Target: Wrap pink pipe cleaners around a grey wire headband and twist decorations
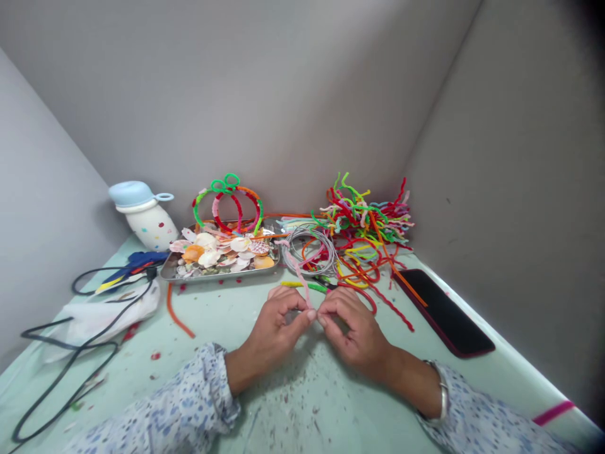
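A pale pink pipe cleaner (299,275) rises from between my fingertips and leans up to the left, over a coil of grey wire (285,261). My left hand (278,325) pinches its lower end between thumb and forefinger. Close against it, my right hand (357,328) has thumb and forefinger pressed together at the same end; the tip itself is hidden. Just behind both hands lies a yellow and green pipe cleaner (295,284), partly covered by them. A dark tool (326,283) shows in part behind my right hand.
A metal tray (222,275) holds shells, with pipe-cleaner rings (239,205) standing above it. A heap of coloured pipe cleaners (368,217) is at back right, a phone (454,318) at right. Left are a white bottle (149,224), a black cable (51,394) and blue-handled pliers (137,261).
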Motion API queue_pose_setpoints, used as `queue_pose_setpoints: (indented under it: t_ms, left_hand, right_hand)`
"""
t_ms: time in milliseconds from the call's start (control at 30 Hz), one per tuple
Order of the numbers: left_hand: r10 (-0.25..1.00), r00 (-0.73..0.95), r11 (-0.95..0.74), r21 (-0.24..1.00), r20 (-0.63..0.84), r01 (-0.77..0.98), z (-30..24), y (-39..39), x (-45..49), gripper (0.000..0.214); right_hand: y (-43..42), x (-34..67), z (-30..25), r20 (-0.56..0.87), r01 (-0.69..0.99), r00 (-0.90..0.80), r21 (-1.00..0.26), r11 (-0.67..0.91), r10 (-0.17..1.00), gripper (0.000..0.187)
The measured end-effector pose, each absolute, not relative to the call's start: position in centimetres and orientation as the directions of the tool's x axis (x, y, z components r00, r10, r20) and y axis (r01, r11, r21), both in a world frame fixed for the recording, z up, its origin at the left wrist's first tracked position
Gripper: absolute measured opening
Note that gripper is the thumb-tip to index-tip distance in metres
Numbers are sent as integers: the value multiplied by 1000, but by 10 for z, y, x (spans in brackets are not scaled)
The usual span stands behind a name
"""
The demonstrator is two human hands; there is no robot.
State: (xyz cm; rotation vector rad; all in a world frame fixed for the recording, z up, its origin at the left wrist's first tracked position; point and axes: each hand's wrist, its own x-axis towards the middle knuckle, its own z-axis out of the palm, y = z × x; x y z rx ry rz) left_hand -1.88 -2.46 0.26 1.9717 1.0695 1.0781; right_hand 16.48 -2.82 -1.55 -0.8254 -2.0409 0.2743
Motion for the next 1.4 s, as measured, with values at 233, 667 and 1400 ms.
queue_pose_setpoints:
  t_ms: [233,667,1400]
  left_hand:
    - [904,309,-396,851,295,344,6,-28,-17,24]
    - [904,314,-396,841,288,369,4,-25,-16,27]
    - [898,245,-435,821,365,371,-1,-30,-15,24]
  right_hand:
    - [-29,165,-16,672,448,-399,-451,772,624,6]
    - [-27,163,-17,669,466,-362,-473,747,649,6]
    - [-30,162,-19,653,466,-402,-458,757,642,5]
